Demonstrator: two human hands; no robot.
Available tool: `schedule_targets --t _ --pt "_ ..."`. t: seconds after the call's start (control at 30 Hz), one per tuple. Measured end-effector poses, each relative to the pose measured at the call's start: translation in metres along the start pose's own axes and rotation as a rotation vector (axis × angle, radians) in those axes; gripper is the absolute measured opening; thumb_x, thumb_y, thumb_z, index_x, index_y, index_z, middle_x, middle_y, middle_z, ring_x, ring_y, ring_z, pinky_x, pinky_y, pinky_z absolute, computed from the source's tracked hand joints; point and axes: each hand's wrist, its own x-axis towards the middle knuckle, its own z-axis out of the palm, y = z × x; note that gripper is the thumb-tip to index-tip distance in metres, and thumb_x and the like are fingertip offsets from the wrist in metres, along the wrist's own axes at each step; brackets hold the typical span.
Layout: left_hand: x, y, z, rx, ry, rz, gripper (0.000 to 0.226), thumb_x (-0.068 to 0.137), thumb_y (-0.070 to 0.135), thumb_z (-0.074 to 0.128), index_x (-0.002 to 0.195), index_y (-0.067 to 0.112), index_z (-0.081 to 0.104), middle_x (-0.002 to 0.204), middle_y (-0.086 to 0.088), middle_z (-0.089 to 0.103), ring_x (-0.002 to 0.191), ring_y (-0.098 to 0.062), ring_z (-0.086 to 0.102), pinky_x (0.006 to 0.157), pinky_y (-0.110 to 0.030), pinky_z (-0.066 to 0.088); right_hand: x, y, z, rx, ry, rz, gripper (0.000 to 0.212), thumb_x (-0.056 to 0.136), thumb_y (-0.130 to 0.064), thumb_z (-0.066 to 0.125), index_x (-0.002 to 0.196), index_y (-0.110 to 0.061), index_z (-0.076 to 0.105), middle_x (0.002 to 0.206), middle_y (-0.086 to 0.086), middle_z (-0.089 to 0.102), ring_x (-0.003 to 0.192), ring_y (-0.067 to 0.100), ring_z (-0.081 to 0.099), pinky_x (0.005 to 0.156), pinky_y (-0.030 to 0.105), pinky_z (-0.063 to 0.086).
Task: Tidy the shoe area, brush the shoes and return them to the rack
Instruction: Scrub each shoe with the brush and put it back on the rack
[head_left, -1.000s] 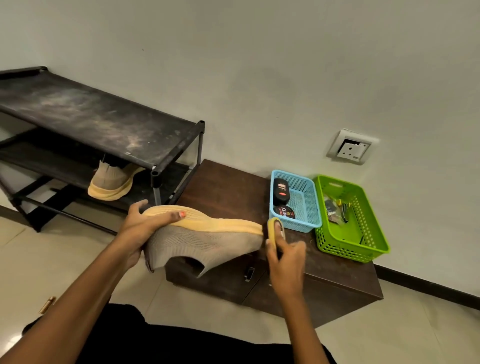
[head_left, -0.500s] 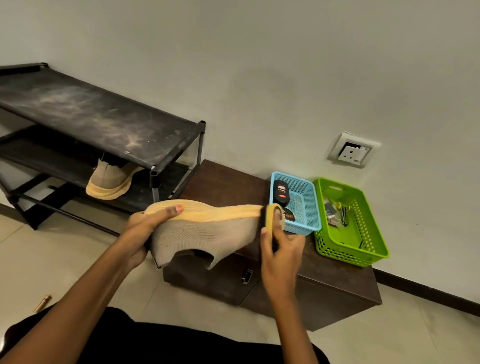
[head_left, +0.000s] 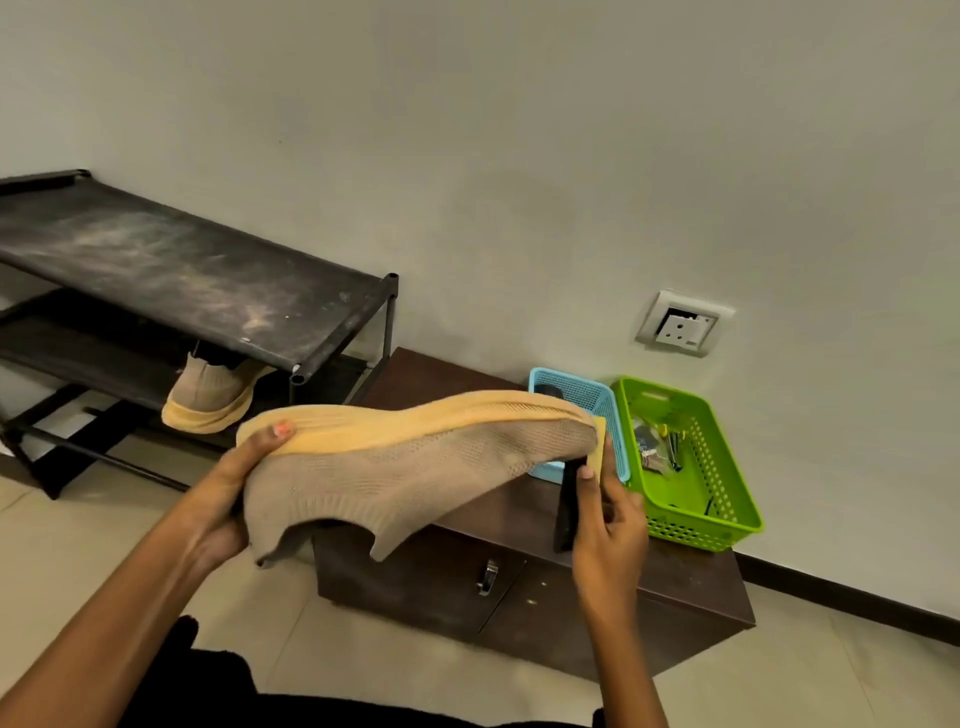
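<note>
Knit shoe (head_left: 415, 467), beige upper, yellow sole turned upward: held in the air in front of the low brown cabinet (head_left: 675, 582). Left hand (head_left: 228, 499): curled round the heel end, thumb on the sole. Right hand (head_left: 608, 525): fingers wrapped round a brush (head_left: 569, 499) set against the toe. Second shoe (head_left: 213, 400): middle shelf of the black rack (head_left: 182, 270). Blue basket (head_left: 576, 395) and green basket (head_left: 727, 499): side by side on the cabinet. Wall socket (head_left: 683, 325): above them.

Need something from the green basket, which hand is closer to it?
Right. The right hand, holding the brush, sits beside the green basket; the left hand grips the shoe, farther away.
</note>
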Motion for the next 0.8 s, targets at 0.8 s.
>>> schedule_targets --t 0.8 --pt "0.015 -0.019 0.016 0.289 0.203 0.1 0.033 0.074 0.006 0.073 0.105 0.006 0.062 0.093 -0.016 0.067 0.082 -0.027 0.063 0.066 -0.035 0.05 0.0 0.017 0.007 -0.215 -0.108 0.008 0.037 0.092 -0.029 0.056 0.128 -0.033 0.052 0.082 0.019 0.049 0.073 0.018 0.049 0.063 0.012 0.038"
